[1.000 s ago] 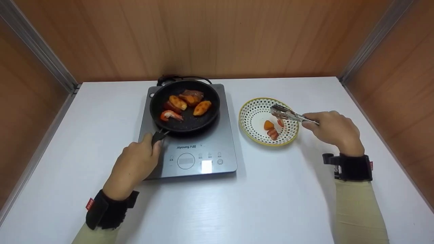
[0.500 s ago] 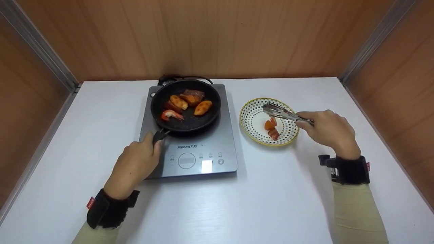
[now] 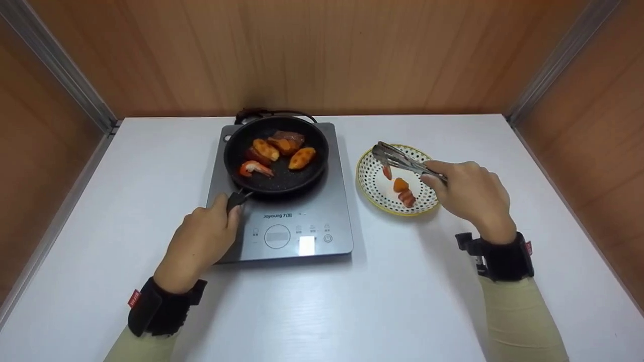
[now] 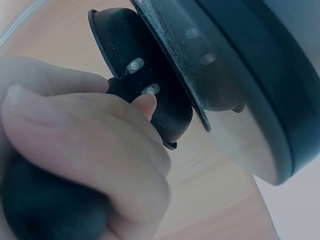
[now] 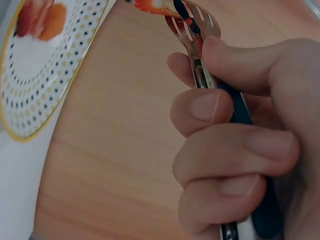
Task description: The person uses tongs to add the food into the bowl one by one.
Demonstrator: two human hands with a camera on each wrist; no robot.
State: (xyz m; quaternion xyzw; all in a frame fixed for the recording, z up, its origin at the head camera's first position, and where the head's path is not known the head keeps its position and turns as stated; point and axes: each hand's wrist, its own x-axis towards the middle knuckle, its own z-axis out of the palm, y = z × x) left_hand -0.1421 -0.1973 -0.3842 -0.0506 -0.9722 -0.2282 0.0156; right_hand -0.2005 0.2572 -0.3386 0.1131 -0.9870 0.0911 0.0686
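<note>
My left hand [image 3: 201,240] grips the black handle [image 3: 236,200] of a frying pan [image 3: 294,182] on an induction cooker. In the left wrist view, the fingers curl round the handle [image 4: 52,202] beside the riveted pan wall [image 4: 117,37]. Inside the pan lie a shrimp [image 3: 255,169], browned orange pieces [image 3: 302,158] and a darker meat slice [image 3: 289,137]. My right hand [image 3: 470,198] holds metal tongs [image 3: 402,160] over the dotted plate [image 3: 370,188]. A shrimp [image 5: 152,6] is pinched in the tongs' tips. An orange piece [image 3: 400,184] and a bacon-like piece [image 3: 406,198] lie on the plate.
The silver induction cooker [image 3: 322,216] stands on a white table [image 3: 322,306], left of the plate. A black cable [image 3: 289,111] runs behind it. Wooden panels [image 3: 322,55] wall the back and both sides.
My right hand has moved left with the tongs, carrying the shrimp from the plate's right side to above its left side. The left hand and pan stay where they were.
</note>
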